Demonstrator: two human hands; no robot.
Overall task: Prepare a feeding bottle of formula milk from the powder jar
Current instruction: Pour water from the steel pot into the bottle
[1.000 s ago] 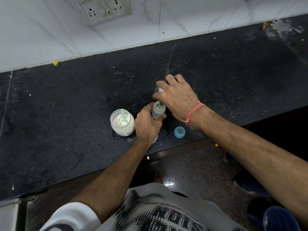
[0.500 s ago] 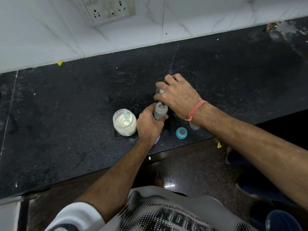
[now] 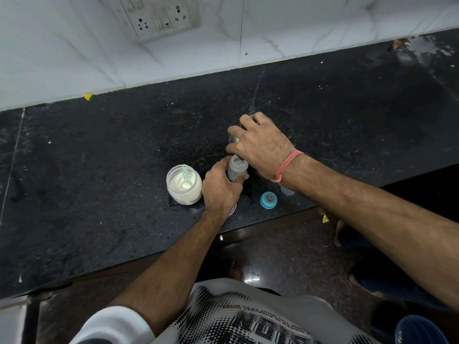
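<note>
A small clear feeding bottle (image 3: 237, 170) stands open on the black counter (image 3: 99, 170), and my left hand (image 3: 219, 188) grips its lower part. Just behind and above it, my right hand (image 3: 260, 145) is curled round a small clear vessel (image 3: 233, 139), mostly hidden by my fingers, held at the bottle's mouth. To the left stands the open powder jar (image 3: 183, 186), holding white powder and a pale green scoop (image 3: 185, 173). The blue teat ring (image 3: 268, 200) lies near the counter's front edge.
A clear cap (image 3: 286, 191) peeks out under my right wrist. A pale round lid (image 3: 233, 210) lies partly under my left hand. A socket plate (image 3: 159, 16) sits on the white tiled wall. The counter's front edge runs just below the objects.
Both hands keep their grips and places. Only the view has shifted slightly, bringing the clear cap under my right wrist into sight.
</note>
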